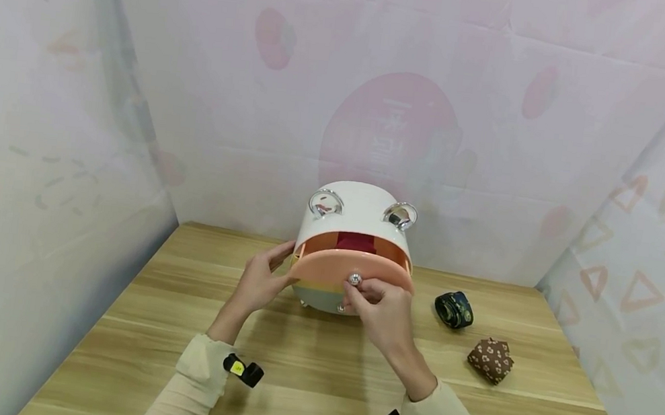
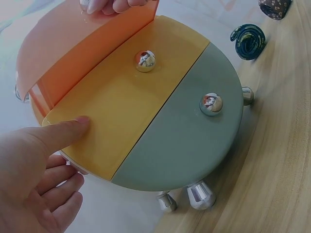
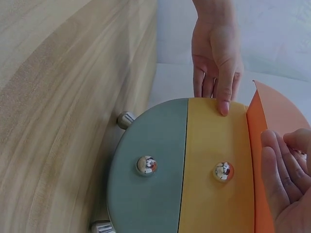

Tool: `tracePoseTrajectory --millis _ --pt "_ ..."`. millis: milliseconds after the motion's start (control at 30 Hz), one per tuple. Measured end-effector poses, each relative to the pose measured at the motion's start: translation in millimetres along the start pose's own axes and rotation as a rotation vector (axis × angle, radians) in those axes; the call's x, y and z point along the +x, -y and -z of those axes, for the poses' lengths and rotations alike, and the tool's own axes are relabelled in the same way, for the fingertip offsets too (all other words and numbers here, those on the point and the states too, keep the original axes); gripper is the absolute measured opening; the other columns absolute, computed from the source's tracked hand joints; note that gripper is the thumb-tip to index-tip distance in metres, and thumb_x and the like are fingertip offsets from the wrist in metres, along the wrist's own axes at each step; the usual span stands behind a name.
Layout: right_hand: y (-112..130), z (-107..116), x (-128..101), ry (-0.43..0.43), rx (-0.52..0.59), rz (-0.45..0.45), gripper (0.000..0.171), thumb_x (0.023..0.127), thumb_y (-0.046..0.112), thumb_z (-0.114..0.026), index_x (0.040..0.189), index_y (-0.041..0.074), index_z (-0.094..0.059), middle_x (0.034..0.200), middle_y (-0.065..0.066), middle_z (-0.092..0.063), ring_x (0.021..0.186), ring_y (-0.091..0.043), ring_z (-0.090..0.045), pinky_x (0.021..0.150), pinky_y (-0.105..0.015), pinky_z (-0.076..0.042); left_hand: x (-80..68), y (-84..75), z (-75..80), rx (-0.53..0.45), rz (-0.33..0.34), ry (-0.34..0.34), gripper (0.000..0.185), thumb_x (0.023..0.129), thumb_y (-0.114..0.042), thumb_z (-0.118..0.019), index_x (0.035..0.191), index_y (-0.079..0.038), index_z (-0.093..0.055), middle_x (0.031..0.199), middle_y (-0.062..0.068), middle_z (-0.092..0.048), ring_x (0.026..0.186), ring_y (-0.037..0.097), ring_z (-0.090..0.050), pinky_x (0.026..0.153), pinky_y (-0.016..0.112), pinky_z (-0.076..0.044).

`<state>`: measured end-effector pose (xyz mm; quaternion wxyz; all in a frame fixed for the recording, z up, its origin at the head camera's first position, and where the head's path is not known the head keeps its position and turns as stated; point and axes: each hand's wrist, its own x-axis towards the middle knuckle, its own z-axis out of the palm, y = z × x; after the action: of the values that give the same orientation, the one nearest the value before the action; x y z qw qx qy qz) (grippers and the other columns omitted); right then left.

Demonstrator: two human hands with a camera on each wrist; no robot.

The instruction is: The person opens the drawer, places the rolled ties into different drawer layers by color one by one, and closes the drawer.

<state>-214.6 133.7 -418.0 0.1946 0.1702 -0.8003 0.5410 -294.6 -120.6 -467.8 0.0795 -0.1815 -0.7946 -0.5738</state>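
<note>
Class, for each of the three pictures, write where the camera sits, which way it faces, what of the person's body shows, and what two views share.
Head: above, looking forward and down at the round drawer box on the wooden table; both forearms, left hand, right hand.
Left wrist: beside the box, facing the yellow drawer front and grey-green drawer front; left thumb touches the yellow front.
Right wrist: from the opposite side, facing the same fronts; both hands show.
Shared: both wrist views show the orange drawer front pulled out and the knobs.
</note>
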Motion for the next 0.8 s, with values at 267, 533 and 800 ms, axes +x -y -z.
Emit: tracePoseTrajectory --millis 267,533,800 --pt "-3.7 -0.4 9.1 -0.006 -0.051 -0.002 0.017 0.096 0.016 -0.081 0.088 0.001 -0.082 0.073 -0.004 -0.080 0.063 -0.018 -0.078 0.060 -0.025 -0.066 -0.1 0.1 0.3 -0.018 0.000 0.015 0.070 0.094 -0.025 -0.083 0.156 -0.013 -0.053 0.160 0.013 -0.053 0.152 0.032 -0.048 0.124 0.050 -0.043" --pt "-7.0 -0.5 17.6 -0.010 -0.089 -0.002 0.020 0.097 0.019 -0.080 0.087 0.001 -0.082 0.071 -0.002 -0.079 0.063 -0.013 -0.077 0.060 -0.024 -0.065 0.6 1.0 -0.3 -0.010 0.021 0.015 0.073 0.093 -0.035 -0.083 0.156 -0.017 -0.053 0.160 0.008 -0.054 0.152 0.027 -0.048 0.126 0.045 -0.042" --pt "-8.1 -1.7 23.9 -0.021 -0.104 -0.005 0.018 0.097 0.020 -0.080 0.086 0.006 -0.083 0.071 0.000 -0.079 0.062 -0.009 -0.076 0.059 -0.025 -0.065 0.3 2.3 0.3 -0.009 0.002 0.006 0.071 0.092 -0.032 -0.084 0.155 -0.016 -0.055 0.158 0.008 -0.056 0.150 0.027 -0.050 0.126 0.046 -0.043"
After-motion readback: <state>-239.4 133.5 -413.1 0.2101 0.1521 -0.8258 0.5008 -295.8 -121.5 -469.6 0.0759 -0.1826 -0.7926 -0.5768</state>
